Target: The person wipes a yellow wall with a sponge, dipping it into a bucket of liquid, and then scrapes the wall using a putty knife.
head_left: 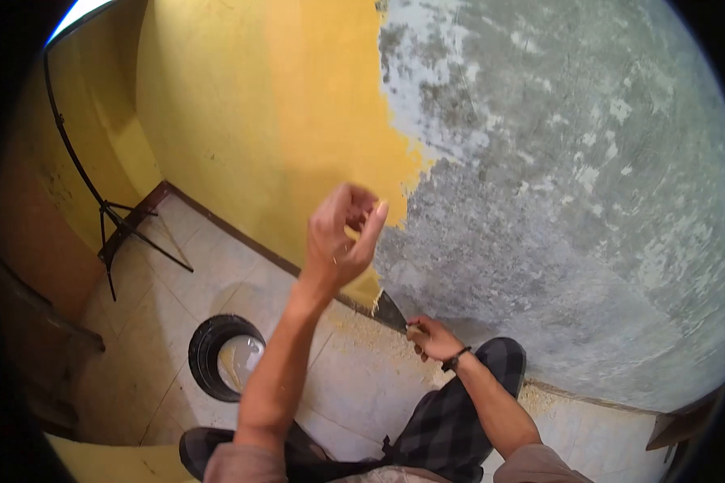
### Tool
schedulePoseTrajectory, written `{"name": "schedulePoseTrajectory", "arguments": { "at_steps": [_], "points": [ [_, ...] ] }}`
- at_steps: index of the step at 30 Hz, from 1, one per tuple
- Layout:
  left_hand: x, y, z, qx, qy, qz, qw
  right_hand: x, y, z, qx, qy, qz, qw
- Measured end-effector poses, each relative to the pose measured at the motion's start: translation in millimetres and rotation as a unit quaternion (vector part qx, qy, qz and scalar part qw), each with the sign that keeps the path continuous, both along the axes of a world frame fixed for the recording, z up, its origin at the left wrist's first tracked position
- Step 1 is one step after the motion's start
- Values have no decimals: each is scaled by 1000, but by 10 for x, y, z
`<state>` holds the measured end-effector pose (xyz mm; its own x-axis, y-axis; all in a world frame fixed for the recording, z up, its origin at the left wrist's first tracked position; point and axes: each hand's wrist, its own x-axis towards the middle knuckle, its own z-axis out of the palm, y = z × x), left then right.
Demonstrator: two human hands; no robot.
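My right hand [437, 339] grips a scraper by its handle, low at the foot of the wall. The dark scraper blade [392, 311] points up and left, against the lower edge of the remaining yellow paint [330, 121]. Raised in front of the yellow part, my left hand [342, 233] has loosely bent fingers with a gap between them and the thumb. Nothing shows in it. Bare grey plaster [532, 217] with pale patches covers the wall to the right, and a ragged line divides it from the yellow.
A black bucket [197, 354] with whitish liquid stands on the tiled floor [354, 386] to the left. Paint flakes [370, 332] lie along the wall base. A black tripod stand [105, 205] carries a bright lamp at the far left. My knees are bent near the wall.
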<state>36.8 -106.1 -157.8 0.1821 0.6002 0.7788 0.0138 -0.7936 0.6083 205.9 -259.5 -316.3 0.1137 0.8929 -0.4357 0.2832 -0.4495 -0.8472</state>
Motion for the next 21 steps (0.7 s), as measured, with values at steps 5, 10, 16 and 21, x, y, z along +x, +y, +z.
{"name": "schedulePoseTrajectory", "arguments": {
  "at_steps": [5,10,16,21],
  "points": [
    [-349,-78,-95,-161,-67,-39,984,-64,28,-162,-5,-8,28,1000],
    [-808,-406,-563,-254,-217,50,941,-559,242,-236,224,-231,223,920],
    [-703,-1062,-380,-181,59,-95,977,-2009,1030,-212,261,-234,434,830],
    [-1153,-1083,-442,-209,67,-39,975,-3349,1371,-549,237,-421,524,701]
  ]
}}
